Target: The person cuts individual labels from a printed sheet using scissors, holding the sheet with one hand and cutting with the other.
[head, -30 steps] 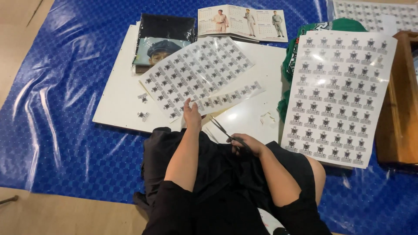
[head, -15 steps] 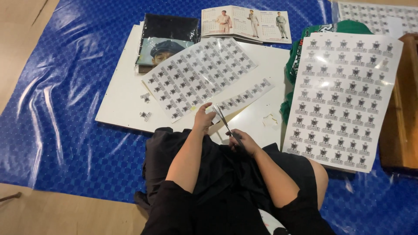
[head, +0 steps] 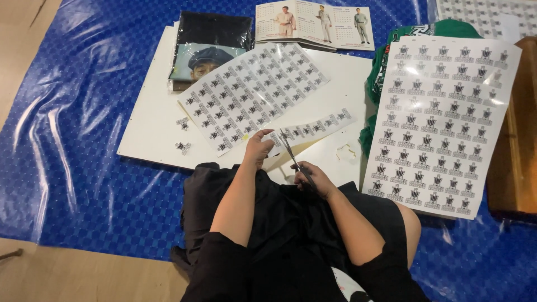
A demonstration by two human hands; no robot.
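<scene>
Blue plastic sheeting (head: 84, 168) covers the floor across the frame, with a white board (head: 151, 134) at upper centre. A large sticker sheet (head: 442, 117) lies at the right; another sticker sheet (head: 251, 92) rests on the board. At centre, the left hand (head: 258, 148) pinches the near end of a narrow sticker strip (head: 316, 127), thin, limp and likely to curl, so best held close to the cut. The right hand (head: 313, 178) grips scissors (head: 292, 156), blades parted at the strip.

Sticker sheet (head: 492, 11) cut off by top edge; wooden box (head: 517, 128) by right edge.
</scene>
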